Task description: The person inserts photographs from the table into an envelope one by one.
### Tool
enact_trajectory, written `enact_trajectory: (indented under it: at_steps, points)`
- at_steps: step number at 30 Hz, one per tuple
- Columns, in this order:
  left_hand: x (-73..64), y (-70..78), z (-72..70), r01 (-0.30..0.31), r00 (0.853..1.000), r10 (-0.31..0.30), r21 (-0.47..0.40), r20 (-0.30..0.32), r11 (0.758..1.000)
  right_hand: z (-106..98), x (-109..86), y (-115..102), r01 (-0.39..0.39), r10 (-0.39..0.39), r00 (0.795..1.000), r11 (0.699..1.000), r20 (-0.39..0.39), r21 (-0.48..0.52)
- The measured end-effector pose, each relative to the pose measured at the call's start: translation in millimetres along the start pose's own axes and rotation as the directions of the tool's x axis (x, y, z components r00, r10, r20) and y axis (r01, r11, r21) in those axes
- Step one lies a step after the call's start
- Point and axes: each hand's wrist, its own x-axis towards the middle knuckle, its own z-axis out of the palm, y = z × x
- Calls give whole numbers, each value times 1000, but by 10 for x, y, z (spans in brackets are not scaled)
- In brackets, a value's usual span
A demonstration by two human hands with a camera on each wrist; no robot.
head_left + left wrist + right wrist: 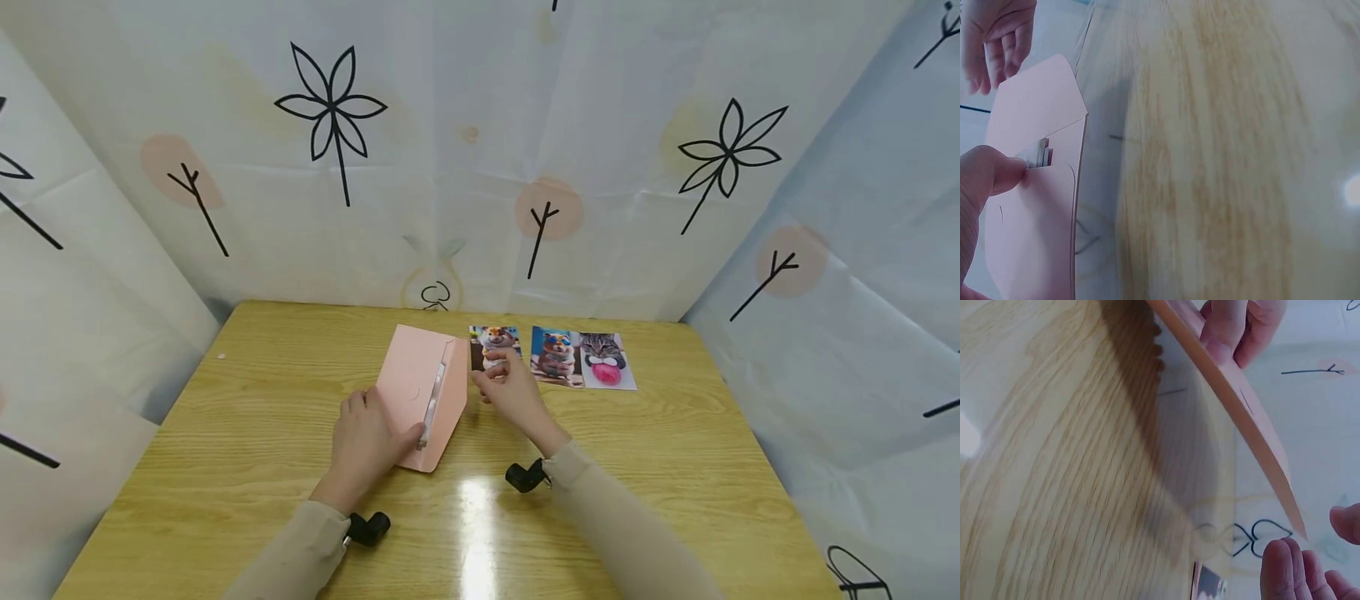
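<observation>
A pink paper envelope (405, 362) is tilted up off the table in my left hand (362, 446). The left thumb (1007, 172) presses at the envelope's mouth, where edges of several thin cards or papers (1042, 155) show inside; what is on them is hidden. To the right, the pointed flap (1041, 97) stands folded out. My right hand (517, 396) hovers just beside the flap, its fingers loosely bent with nothing between them. In the right wrist view, the right fingers (1282, 565) and thumb are apart near the flap's edge. Beyond them lies a photo card of an animal (495, 337), partly covered by the hand.
Two more photo cards lie side by side at the table's back right: a hamster in sunglasses (557, 358) and a tabby cat with a pink ball (607, 362). Behind the wooden table (247, 400) hangs a white curtain (450, 108) with plant drawings.
</observation>
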Motion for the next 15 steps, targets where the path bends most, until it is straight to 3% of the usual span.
enact_trajectory:
  at_steps: [8,15]
  points:
    - [-3,-6,-21,-2,1000,2,3,-18,1000,-377,-9,173,-43,34,997,991,-72,-129]
    - [-3,-5,-19,3,1000,-3,1,4,1000,-724,-20,355,-100,65,985,971,-162,-217]
